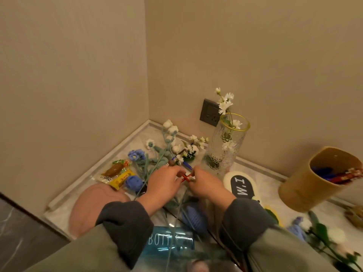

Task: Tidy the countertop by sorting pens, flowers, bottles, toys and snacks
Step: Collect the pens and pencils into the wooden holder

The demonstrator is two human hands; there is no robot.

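Pinching: left hand (164, 182) fingers curling tight on red pen (186, 177)
Gripping: right hand (206, 183) fingertips closing on the same pen's other end
Lying: blue pen (185, 164) just beyond, among flowers (169, 148) on countertop (137, 140), near glass vase (225, 146)
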